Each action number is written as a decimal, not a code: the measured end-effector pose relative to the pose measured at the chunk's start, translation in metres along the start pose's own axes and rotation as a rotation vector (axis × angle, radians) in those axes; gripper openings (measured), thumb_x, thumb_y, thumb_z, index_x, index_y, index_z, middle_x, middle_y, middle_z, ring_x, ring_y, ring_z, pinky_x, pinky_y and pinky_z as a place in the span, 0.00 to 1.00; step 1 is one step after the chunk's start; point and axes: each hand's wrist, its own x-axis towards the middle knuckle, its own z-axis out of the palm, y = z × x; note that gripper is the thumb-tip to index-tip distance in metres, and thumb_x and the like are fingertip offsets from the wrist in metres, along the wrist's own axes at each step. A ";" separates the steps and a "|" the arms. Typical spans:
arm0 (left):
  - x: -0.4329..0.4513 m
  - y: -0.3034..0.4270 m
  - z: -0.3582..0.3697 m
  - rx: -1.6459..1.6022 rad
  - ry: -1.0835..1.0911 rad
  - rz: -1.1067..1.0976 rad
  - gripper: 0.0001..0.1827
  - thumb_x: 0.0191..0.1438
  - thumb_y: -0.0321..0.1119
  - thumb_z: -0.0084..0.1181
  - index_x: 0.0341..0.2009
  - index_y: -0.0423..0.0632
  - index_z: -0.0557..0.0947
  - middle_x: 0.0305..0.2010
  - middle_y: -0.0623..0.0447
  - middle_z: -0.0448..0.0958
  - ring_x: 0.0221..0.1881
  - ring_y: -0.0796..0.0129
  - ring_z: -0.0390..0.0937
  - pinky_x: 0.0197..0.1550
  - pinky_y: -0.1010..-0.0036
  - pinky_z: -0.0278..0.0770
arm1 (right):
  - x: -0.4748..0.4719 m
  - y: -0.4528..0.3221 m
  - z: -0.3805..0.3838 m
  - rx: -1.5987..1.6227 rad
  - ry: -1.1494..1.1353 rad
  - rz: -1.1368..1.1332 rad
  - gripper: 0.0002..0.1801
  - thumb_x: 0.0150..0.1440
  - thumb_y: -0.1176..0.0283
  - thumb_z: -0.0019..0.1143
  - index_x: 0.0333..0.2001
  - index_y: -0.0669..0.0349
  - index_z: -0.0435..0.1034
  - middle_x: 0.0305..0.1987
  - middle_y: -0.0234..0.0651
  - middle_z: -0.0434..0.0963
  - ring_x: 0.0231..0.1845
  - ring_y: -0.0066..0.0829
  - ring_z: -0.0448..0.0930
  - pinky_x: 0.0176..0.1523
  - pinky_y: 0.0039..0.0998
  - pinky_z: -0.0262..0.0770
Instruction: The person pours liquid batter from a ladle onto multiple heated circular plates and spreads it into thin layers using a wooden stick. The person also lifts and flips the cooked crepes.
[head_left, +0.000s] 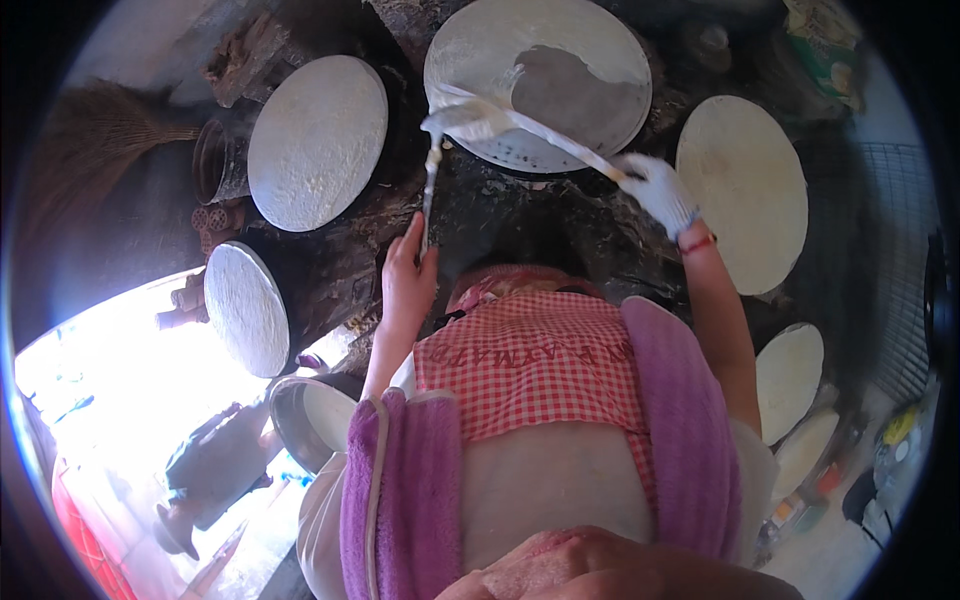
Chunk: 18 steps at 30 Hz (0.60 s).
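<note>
At the top centre lies a large round griddle (585, 105), partly covered by a pale sheet of batter (480, 52), with bare grey surface at its right. My right hand (660, 191), in a white knitted glove, grips the handle of a long batter-coated ladle (555, 139) that reaches left over the griddle's near edge. My bare left hand (410, 274) holds a thin batter-smeared tool (430, 180) upright. Its tip meets or nearly meets the ladle's bowl; contact is hard to tell.
More round griddles with pale coatings stand left (319, 142), lower left (247, 309), right (742, 195) and lower right (789, 382). A metal basin (281, 420) of pale liquid is beside my left forearm. A straw broom (105, 142) leans far left; a person (217, 465) is at lower left.
</note>
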 end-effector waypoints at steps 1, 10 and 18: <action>-0.009 0.001 -0.003 -0.001 -0.038 0.021 0.29 0.53 0.26 0.55 0.62 0.46 0.71 0.34 0.41 0.73 0.33 0.50 0.73 0.37 0.62 0.72 | -0.026 0.001 0.008 0.062 0.040 0.045 0.17 0.55 0.74 0.56 0.50 0.63 0.74 0.32 0.34 0.80 0.31 0.24 0.79 0.37 0.27 0.76; 0.024 -0.028 0.009 -0.598 -0.339 0.061 0.25 0.60 0.28 0.50 0.63 0.42 0.69 0.29 0.52 0.72 0.28 0.67 0.73 0.30 0.72 0.73 | -0.079 0.076 0.192 0.738 0.502 0.402 0.16 0.53 0.73 0.64 0.45 0.66 0.71 0.38 0.35 0.77 0.34 0.27 0.79 0.40 0.30 0.80; -0.017 -0.060 -0.097 -1.369 -0.036 -0.207 0.19 0.67 0.33 0.39 0.61 0.43 0.66 0.22 0.60 0.58 0.14 0.82 0.52 0.13 0.84 0.50 | 0.064 -0.138 0.253 1.060 0.125 0.184 0.10 0.57 0.64 0.57 0.32 0.56 0.66 0.17 0.28 0.68 0.10 0.20 0.65 0.14 0.24 0.60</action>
